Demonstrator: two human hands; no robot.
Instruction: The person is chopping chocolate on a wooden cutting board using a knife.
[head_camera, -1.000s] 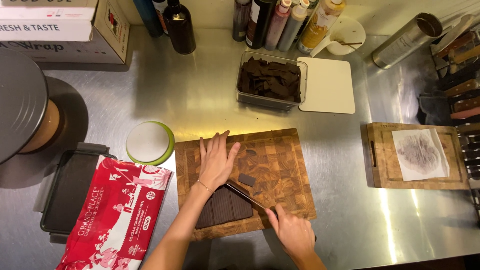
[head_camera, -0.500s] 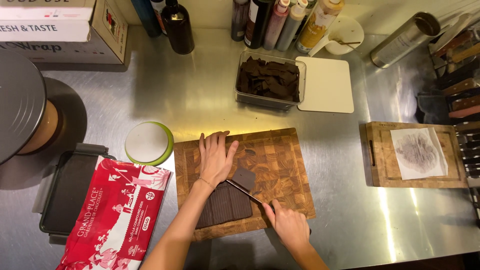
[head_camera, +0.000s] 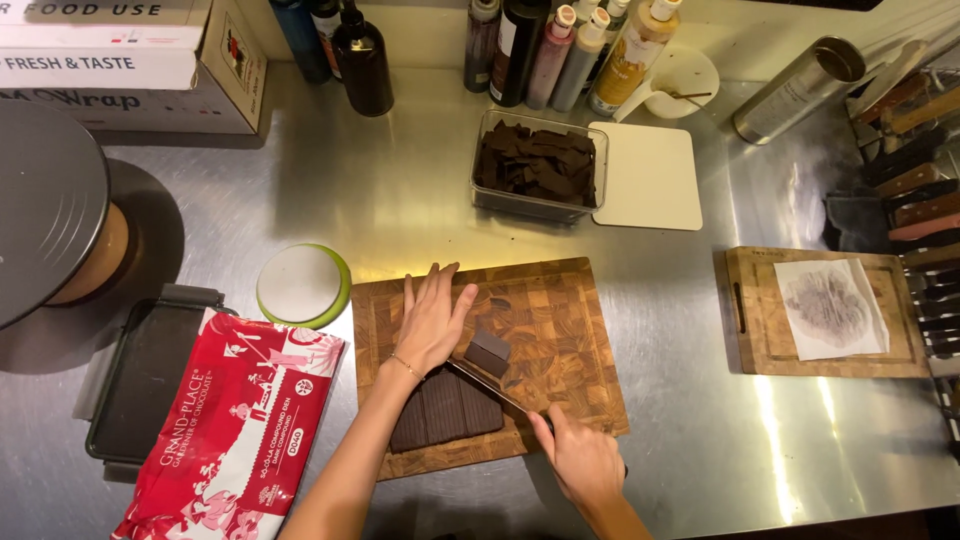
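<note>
On the wooden cutting board (head_camera: 560, 320), left hand (head_camera: 432, 320) lies flat, pressing the knife (head_camera: 490, 386) spine into the dark chocolate slab (head_camera: 445, 408); right hand (head_camera: 585, 462) is closed around its handle, just off the board's near edge.

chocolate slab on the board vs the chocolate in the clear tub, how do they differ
The chocolate slab is one flat ribbed block under the knife; the chocolate in the clear tub is a loose heap of broken pieces. The slab lies on the wooden cutting board by the left hand; the tub's stands farther back, untouched. Both are dark brown.
</note>
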